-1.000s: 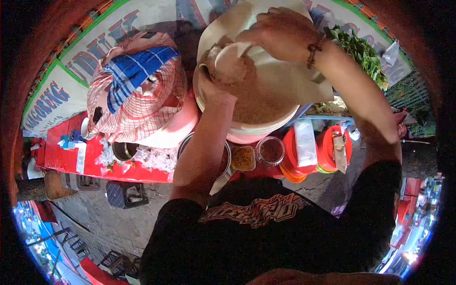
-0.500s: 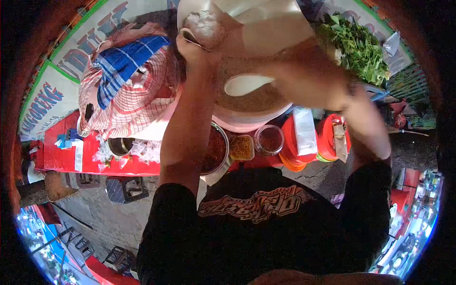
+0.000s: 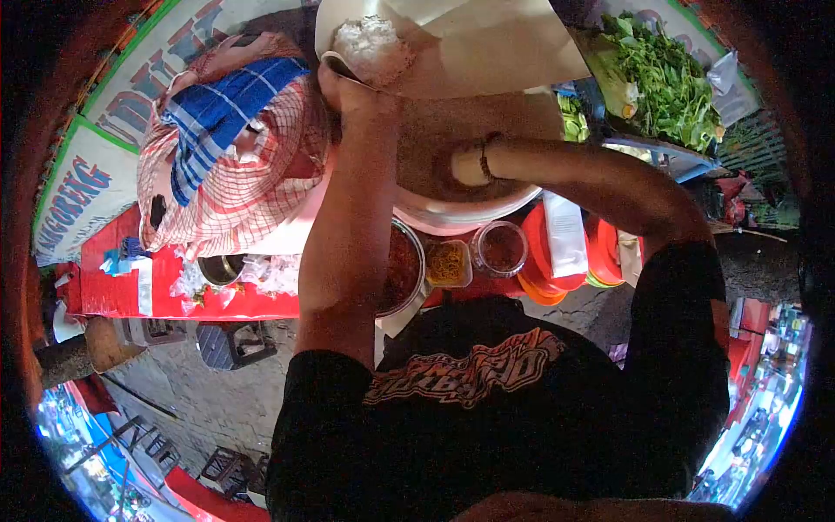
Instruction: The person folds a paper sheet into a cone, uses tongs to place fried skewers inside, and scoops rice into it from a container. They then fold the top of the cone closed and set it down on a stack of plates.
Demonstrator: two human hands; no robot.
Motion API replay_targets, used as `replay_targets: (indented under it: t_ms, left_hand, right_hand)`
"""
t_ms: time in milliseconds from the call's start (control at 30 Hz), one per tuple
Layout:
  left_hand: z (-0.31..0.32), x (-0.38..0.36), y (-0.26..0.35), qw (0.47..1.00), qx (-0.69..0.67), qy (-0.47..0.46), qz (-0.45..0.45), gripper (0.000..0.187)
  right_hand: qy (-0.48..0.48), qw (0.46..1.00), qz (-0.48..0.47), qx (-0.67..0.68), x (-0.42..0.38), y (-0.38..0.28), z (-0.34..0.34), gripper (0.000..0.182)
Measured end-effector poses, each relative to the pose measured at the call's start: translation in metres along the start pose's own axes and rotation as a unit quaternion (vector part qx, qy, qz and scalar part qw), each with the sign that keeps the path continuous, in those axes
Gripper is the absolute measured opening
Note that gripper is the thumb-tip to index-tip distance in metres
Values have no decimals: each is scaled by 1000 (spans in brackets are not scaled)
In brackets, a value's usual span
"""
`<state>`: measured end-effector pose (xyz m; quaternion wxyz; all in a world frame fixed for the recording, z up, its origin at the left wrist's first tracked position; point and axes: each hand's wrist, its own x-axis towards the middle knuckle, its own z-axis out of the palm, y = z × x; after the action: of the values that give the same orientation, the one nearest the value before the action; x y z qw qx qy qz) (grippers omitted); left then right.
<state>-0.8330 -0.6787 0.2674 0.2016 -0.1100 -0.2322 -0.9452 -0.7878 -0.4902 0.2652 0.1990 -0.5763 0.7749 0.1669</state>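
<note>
My left hand [image 3: 352,94] grips the near left edge of a sheet of brown wrapping paper [image 3: 496,48], which curls up at the fingers. A mound of white rice [image 3: 374,48] lies on the paper's left part. Below the paper stands a large round tub [image 3: 470,209] with a brownish, shadowed inside. My right hand [image 3: 470,165] reaches into this tub, a dark bracelet [image 3: 487,161] at its wrist. Its fingers are hidden, and whatever they hold does not show.
Checked cloths [image 3: 243,157] lie bundled to the left. Leafy greens [image 3: 665,87] fill a tray at right. Along the near side stand a container of red food [image 3: 400,270], a small box of yellowish food [image 3: 448,264], a round clear jar [image 3: 500,250] and red lidded containers [image 3: 539,252].
My right hand has gone down into the tub from the right, and the white spoon-like scoop seen earlier is out of sight. The paper with rice has shifted slightly; my left hand keeps its grip.
</note>
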Motion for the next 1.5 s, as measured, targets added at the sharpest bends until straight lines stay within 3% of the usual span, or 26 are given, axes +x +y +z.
replay_targets:
  t_ms: [67, 100, 133, 267, 367, 500, 567, 700, 767, 833, 967, 1100, 1133, 1167, 1233, 1267, 1367, 1400, 1433, 1500]
  left_hand:
    - [-11, 2, 12, 965, -226, -31, -131, 70]
    - [-12, 1, 11, 965, -226, -30, -132, 70]
    - [-5, 1, 10, 977, -176, -16, -118, 70]
    - [19, -7, 4, 997, 26, 46, -62, 69]
    - [10, -1, 0, 995, -60, 35, -75, 68]
    - [9, -1, -4, 993, -95, 39, -52, 66]
    - [12, -1, 0, 992, -91, 29, -85, 54]
    - [15, 1, 1, 996, -58, 38, -63, 51]
    - [20, 1, 3, 993, -42, 82, -69, 53]
    - [24, -3, 6, 991, -67, 83, -78, 55]
    - [25, -2, 4, 992, -43, 91, -75, 60]
    - [21, -3, 3, 991, -43, 111, -61, 60]
    - [18, -3, 5, 994, -48, 73, -61, 59]
    - [15, -2, 6, 996, -53, 36, -60, 59]
    - [14, 0, 5, 996, -51, 55, -44, 59]
    - [16, 1, 4, 996, -50, 73, -29, 58]
    - [10, 6, 5, 997, -59, 29, -28, 52]
    - [6, 9, 5, 997, -59, 28, -30, 52]
    - [-3, 14, 2, 996, -69, 39, -28, 51]
    - [-7, 14, 1, 995, -78, 50, -26, 51]
  right_hand:
    - [-83, 993, -74, -38, 1, -16, -23, 26]
    - [-123, 985, -109, -57, -2, -20, -31, 26]
    - [-19, 995, -3, 96, -14, -22, -28, 22]
    - [73, 969, 65, 226, -45, -11, -32, 21]
    - [52, 975, 32, 212, -51, -23, -47, 23]
    - [52, 987, 69, 135, -68, -50, -75, 24]
    - [132, 965, 61, 219, -78, -57, -81, 21]
    - [93, 950, 91, 283, -75, -29, -58, 19]
    - [154, 943, 125, 267, -75, -25, -50, 20]
    - [143, 959, 131, 207, -81, -30, -53, 24]
    - [202, 964, 76, 156, -84, -45, -56, 26]
    - [161, 929, 87, 322, -74, -11, -32, 25]
    - [154, 911, 73, 376, -74, -3, -31, 27]
    - [154, 911, 73, 375, -78, 5, -31, 27]
    - [157, 913, 85, 367, -89, 19, -35, 28]
    - [210, 899, 57, 381, -86, 27, -26, 30]
    - [182, 910, 11, 371, -110, 41, -52, 31]
    - [215, 934, -51, 280, -118, 49, -53, 26]
    - [215, 934, -50, 281, -123, 61, -51, 26]
    - [446, 864, -227, 64, -129, 81, -51, 13]
